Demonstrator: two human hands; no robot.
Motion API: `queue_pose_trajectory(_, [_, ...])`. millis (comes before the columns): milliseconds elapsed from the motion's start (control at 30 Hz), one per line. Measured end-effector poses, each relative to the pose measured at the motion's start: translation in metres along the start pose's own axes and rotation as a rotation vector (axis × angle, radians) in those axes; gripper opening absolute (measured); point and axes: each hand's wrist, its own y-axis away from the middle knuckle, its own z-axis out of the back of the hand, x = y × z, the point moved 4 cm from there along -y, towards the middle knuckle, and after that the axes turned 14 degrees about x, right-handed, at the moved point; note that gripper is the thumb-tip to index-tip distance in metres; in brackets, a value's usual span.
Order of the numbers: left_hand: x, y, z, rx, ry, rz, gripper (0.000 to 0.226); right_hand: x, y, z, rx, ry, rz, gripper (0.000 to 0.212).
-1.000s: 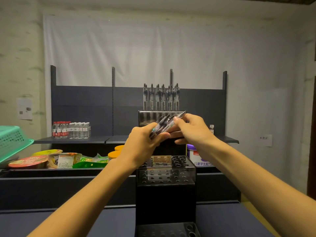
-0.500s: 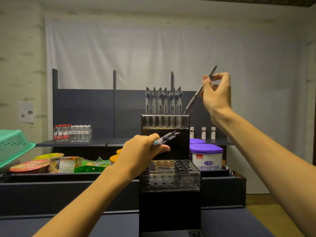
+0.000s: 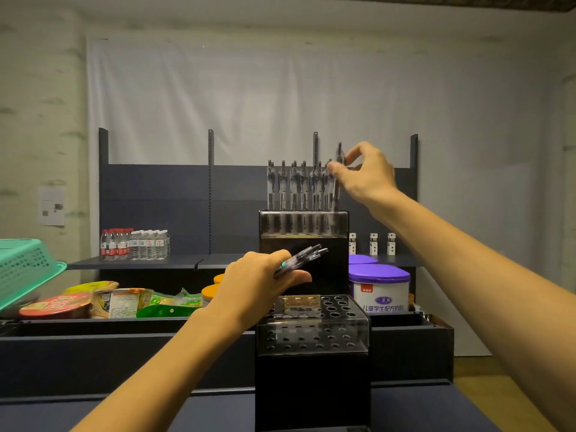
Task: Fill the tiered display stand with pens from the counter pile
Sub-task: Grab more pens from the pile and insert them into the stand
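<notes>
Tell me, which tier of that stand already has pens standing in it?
The top tier: a row of pens stands upright there. The middle tier below shows only empty holes.

stand [image 3: 311, 385] is black with clear hole-dotted tiers, pens [image 3: 299, 185] up top look dark grey and see-through, kinda blurry though. At 9 o'clock a teal mesh basket [image 3: 21, 269]. White tub [image 3: 378, 291] at 3 o'clock has a purple lid. Bottles [image 3: 134, 244]: some red labels, some white.
</notes>
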Motion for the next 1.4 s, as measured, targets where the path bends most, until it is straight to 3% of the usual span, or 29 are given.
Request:
queue_pose_trajectory(133, [-0.001, -0.001, -0.001, 0.023, -0.014, 0.014, 0.031, -0.009, 0.002, -0.010, 0.081, 0.041, -0.070, 0.034])
queue_pose_trajectory(333, [0.000, 0.000, -0.002, 0.039, -0.017, 0.017, 0.030, -0.013, 0.004, -0.012, 0.071, 0.054, -0.084, 0.037])
queue_pose_trajectory(500, [0.001, 0.000, 0.000, 0.044, 0.040, 0.015, 0.030, -0.013, 0.022, -0.005, 0.034, 0.090, -0.031, 0.040])
queue_pose_trajectory(667, [0.003, -0.002, 0.003, 0.022, 0.101, 0.004, 0.036, -0.008, 0.055, -0.005, 0.065, 0.098, 0.084, 0.026])
queue_pose_trajectory(733, [0.004, -0.005, 0.004, -0.002, 0.148, 0.022, 0.040, -0.005, 0.066, -0.007, 0.127, 0.069, 0.116, 0.021])
queue_pose_trajectory(900, [-0.006, -0.010, 0.011, -0.032, 0.293, 0.041, 0.024, -0.005, 0.084, -0.020, 0.388, -0.054, 0.093, 0.005])
queue_pose_trajectory(1000, [-0.013, -0.013, 0.011, -0.021, 0.378, 0.086, 0.028, -0.004, 0.092, -0.027, 0.477, -0.174, 0.060, 0.009])
queue_pose_trajectory(1267, [-0.026, -0.013, 0.018, -0.008, 0.520, 0.082, 0.023, 0.005, 0.101, -0.035, 0.460, -0.430, 0.028, 0.013])
queue_pose_trajectory(1400, [-0.020, -0.012, 0.024, -0.005, 0.430, 0.102, 0.045, 0.008, 0.098, -0.036, 0.391, -0.458, 0.043, 0.009])
